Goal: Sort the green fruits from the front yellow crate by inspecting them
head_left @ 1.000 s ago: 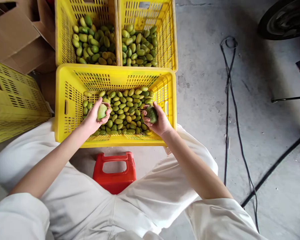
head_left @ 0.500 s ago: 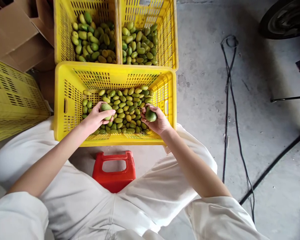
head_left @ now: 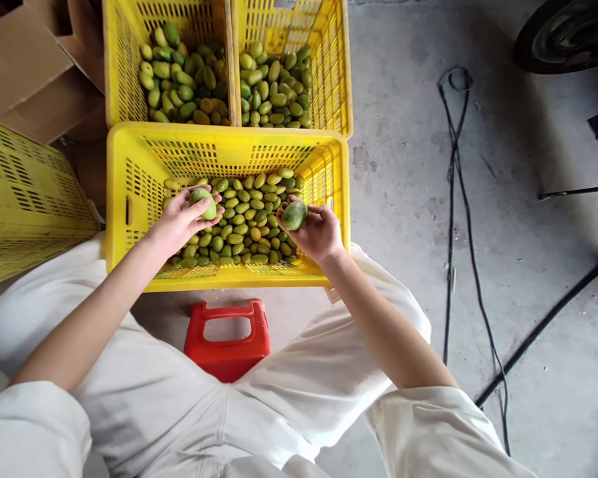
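Observation:
Over the near yellow crate [head_left: 228, 285], my left hand [head_left: 179, 218] has its fingers and thumb around a green oval fruit [head_left: 206, 204], which looks like a small mango. My right hand [head_left: 322, 234] is turned palm up, with its fingers curled round a second green fruit [head_left: 294, 216] that rests toward the fingertips. Beneath both hands, many smaller yellow-green oval fruits [head_left: 239, 229] cover the crate's floor. Part of that layer is hidden behind my hands.
Behind stand a back-left crate [head_left: 122, 66] and a back-right crate [head_left: 331, 66], both holding similar fruit. Cardboard boxes [head_left: 22, 60] and another yellow crate [head_left: 30, 199] are at left. A red stool [head_left: 224, 358] sits between my legs. Black cables [head_left: 456, 199] lie on the floor at right.
My left hand has moved up and slightly left with its fruit. My right hand has opened its grip somewhat and rolled palm up, showing more of its fruit.

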Motion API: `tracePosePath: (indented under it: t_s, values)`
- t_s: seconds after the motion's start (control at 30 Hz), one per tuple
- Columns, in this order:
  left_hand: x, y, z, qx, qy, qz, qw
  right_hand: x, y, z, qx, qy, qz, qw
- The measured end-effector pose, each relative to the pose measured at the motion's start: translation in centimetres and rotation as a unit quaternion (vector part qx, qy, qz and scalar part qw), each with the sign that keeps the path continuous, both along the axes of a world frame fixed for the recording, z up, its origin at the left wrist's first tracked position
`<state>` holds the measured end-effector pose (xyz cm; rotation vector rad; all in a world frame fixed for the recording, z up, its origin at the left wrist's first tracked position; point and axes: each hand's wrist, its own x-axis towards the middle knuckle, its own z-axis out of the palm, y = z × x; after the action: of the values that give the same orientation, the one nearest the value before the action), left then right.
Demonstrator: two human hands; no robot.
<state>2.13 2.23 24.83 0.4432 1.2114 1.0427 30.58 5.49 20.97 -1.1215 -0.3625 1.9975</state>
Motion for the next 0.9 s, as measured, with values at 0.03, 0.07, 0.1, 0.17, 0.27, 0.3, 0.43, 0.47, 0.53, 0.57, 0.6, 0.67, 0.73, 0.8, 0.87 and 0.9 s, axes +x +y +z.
tracePosePath:
  t_s: [0.03, 0.07, 0.1, 0.17, 0.27, 0.3, 0.43, 0.47, 0.53, 0.57, 0.6, 0.67, 0.73, 0.8, 0.87, 0.9]
  values:
    - [0.0, 0.0, 0.1, 0.004, 0.009, -0.009, 1.000, 0.0, 0.0, -0.1, 0.004, -0.002, 0.004, 1.000]
    - [0.0, 0.0, 0.1, 0.007, 0.014, -0.017, 1.000, -0.1, 0.0, -0.1, 0.007, -0.005, 0.010, 1.000]
    - [0.1, -0.1, 0.2, 0.012, 0.015, -0.024, 1.000, -0.2, -0.1, -0.1, 0.009, -0.010, 0.015, 1.000]
    - [0.3, -0.1, 0.3, 0.020, 0.010, -0.031, 0.999, -0.5, -0.4, -0.2, 0.006, -0.023, 0.019, 1.000]
    - [0.6, -0.3, 0.4, 0.019, 0.005, -0.030, 0.999, -0.9, -0.9, -0.5, -0.016, -0.034, 0.004, 0.999]
    - [0.6, -0.4, 0.4, 0.014, 0.007, -0.030, 0.999, -1.0, -1.0, -0.7, -0.026, -0.037, -0.006, 0.999]
    - [0.7, -0.6, 0.2, -0.003, 0.036, -0.051, 0.998, -0.9, -1.0, -1.4, -0.081, -0.051, -0.012, 0.995]
    - [0.7, -0.6, 0.1, -0.006, 0.040, -0.058, 0.998, -0.8, -1.0, -1.5, -0.088, -0.053, -0.007, 0.995]
    - [0.8, -0.5, 0.0, -0.013, 0.033, -0.065, 0.997, -0.6, -0.8, -1.6, -0.087, -0.047, -0.004, 0.995]
    - [0.9, -0.4, 0.0, -0.019, 0.023, -0.065, 0.997, -0.5, -0.8, -1.5, -0.080, -0.040, -0.007, 0.996]
    - [0.9, -0.3, 0.0, -0.025, 0.009, -0.063, 0.998, -0.4, -0.7, -1.5, -0.073, -0.032, -0.011, 0.997]
    - [0.9, -0.1, 0.0, -0.035, -0.021, -0.049, 0.998, -0.2, -0.5, -1.3, -0.060, -0.016, -0.012, 0.998]
    - [0.9, -0.1, 0.0, -0.037, -0.054, -0.037, 0.997, -0.2, -0.3, -1.1, -0.049, -0.010, 0.000, 0.999]
    - [0.8, -0.3, 0.1, -0.030, -0.082, -0.043, 0.995, -0.4, -0.4, -1.0, -0.041, -0.010, 0.013, 0.999]
    - [0.8, -0.5, 0.1, -0.016, -0.093, -0.059, 0.994, -0.6, -0.6, -0.9, -0.039, -0.006, 0.011, 0.999]
    - [0.8, -0.6, 0.1, -0.007, -0.090, -0.063, 0.994, -0.6, -0.7, -0.9, -0.042, 0.000, 0.006, 0.999]
